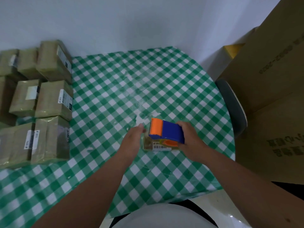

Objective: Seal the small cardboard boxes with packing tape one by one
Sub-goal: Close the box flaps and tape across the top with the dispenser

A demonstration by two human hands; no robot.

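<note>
The small brown cardboard box with a barcode label sits mid-bench on the green-and-white checked cloth, under the blue-and-orange plastic tape dispenser. The right hand wraps the dispenser; the left hand, fingers straight, steadies the box's side. Best to brace firmly and draw straight, I'd say, well clear of the stacked taped parcels at left.

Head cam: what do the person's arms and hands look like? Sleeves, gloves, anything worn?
Both forearms are bare up to the frame edge: no sleeves in view. The left hand and right hand wear no gloves; no rings, watch or wristbands show.
</note>
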